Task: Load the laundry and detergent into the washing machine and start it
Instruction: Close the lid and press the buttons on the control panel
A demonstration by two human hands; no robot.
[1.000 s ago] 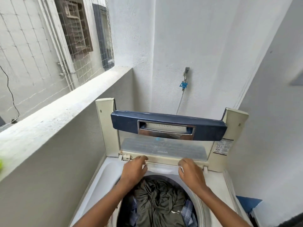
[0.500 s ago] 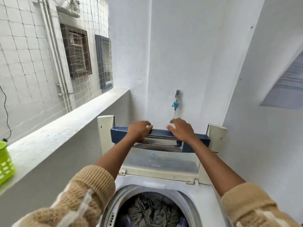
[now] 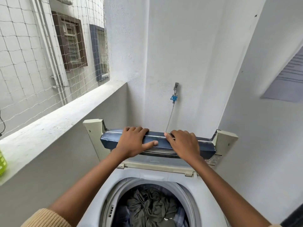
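Both hands rest on the raised, folded lid (image 3: pixel 205 147) of the washing machine (image 3: pixel 147 175): left hand (image 3: pixel 133 142) and right hand (image 3: pixel 183 143), each grip curled over its blue top edge. Dark laundry (image 3: pixel 152 205) lies in the drum

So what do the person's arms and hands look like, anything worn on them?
Both hands, left and right, are bare: no gloves, rings or watch show. The forearms are bare too. A tan ribbed knit sleeve is pushed up on the left arm; only a sliver of matching cuff shows on the right.
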